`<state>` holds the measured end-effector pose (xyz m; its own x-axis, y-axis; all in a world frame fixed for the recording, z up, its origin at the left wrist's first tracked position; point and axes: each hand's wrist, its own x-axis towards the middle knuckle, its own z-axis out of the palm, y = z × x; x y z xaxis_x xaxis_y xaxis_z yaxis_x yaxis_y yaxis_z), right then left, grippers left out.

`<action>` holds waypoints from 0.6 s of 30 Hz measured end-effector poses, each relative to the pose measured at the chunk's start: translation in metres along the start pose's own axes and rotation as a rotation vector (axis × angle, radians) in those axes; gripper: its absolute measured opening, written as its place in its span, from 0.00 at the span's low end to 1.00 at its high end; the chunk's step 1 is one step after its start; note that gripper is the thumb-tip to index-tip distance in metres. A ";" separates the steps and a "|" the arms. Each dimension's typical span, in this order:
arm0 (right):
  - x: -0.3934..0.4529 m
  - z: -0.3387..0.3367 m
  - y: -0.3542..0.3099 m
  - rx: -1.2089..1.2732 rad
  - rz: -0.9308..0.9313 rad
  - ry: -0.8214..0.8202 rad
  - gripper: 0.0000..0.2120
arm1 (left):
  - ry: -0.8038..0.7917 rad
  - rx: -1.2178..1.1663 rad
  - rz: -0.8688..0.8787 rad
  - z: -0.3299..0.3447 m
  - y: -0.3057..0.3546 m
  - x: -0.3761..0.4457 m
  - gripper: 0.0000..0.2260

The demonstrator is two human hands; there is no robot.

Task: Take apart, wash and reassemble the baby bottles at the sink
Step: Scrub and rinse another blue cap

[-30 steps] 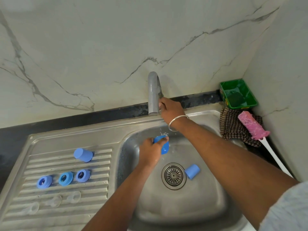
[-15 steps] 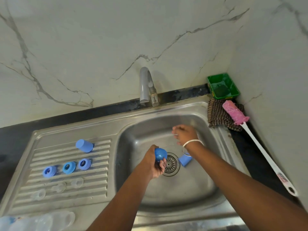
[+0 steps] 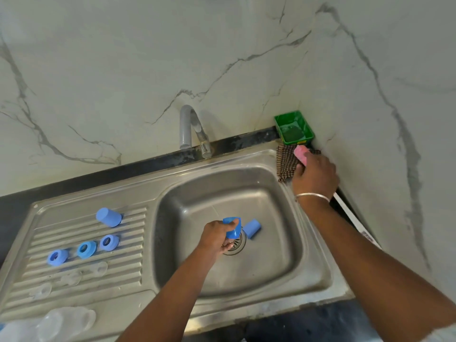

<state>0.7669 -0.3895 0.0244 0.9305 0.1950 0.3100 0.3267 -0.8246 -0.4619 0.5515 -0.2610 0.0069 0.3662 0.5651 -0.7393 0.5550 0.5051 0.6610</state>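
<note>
My left hand (image 3: 215, 236) grips a blue bottle cap (image 3: 232, 227) over the drain of the steel sink (image 3: 278, 272). A second blue cap (image 3: 251, 228) lies on its side in the basin beside the drain. My right hand (image 3: 314, 175) reaches to the sink's far right corner and closes round the pink bottle brush (image 3: 301, 154). On the drainboard lie a third blue cap (image 3: 109, 217), three blue collar rings (image 3: 85, 249) and three clear teats (image 3: 71, 278). Clear bottles (image 3: 61, 324) lie at the front left.
The grey tap (image 3: 191, 130) stands behind the basin with no water running. A green tray (image 3: 293, 128) sits in the back right corner, with a checked cloth (image 3: 285, 165) under the brush. The brush's white handle (image 3: 350, 215) runs along the right wall.
My right hand left the tap, crossed the basin and went right to the pink brush. My left hand lowered the cap towards the drain. The water stopped.
</note>
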 end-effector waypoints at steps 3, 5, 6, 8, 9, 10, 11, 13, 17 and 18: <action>0.010 0.001 0.022 -0.071 0.065 -0.114 0.17 | 0.017 0.045 0.060 -0.007 -0.009 -0.002 0.08; 0.012 0.005 0.032 -0.034 0.031 -0.192 0.19 | 0.014 0.022 0.064 -0.012 -0.012 -0.004 0.06; 0.013 0.005 0.035 0.000 0.012 -0.204 0.20 | 0.007 -0.001 0.057 -0.015 -0.013 -0.006 0.06; 0.014 0.005 0.037 0.042 -0.004 -0.207 0.23 | -0.005 -0.066 0.048 -0.020 -0.014 -0.007 0.06; 0.015 0.003 0.036 0.031 0.002 -0.231 0.25 | -0.010 -0.099 0.044 -0.022 -0.015 -0.008 0.06; 0.015 0.003 0.032 0.009 0.010 -0.263 0.29 | -0.013 -0.121 0.044 -0.026 -0.016 -0.009 0.06; 0.015 0.001 0.030 -0.016 0.017 -0.284 0.33 | -0.019 -0.134 0.046 -0.027 -0.017 -0.009 0.06; 0.011 0.000 0.025 -0.033 0.002 -0.256 0.37 | -0.028 -0.171 0.049 -0.033 -0.016 -0.011 0.05; -0.011 -0.014 0.005 0.003 -0.023 -0.171 0.36 | -0.048 -0.336 0.014 -0.046 -0.013 -0.010 0.10; -0.019 -0.019 -0.008 0.028 -0.026 -0.190 0.35 | -0.059 -0.388 -0.008 -0.050 -0.012 -0.011 0.12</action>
<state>0.7434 -0.3968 0.0383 0.9355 0.3145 0.1608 0.3525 -0.8038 -0.4793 0.5034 -0.2404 0.0137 0.4114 0.5274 -0.7434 0.2383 0.7250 0.6462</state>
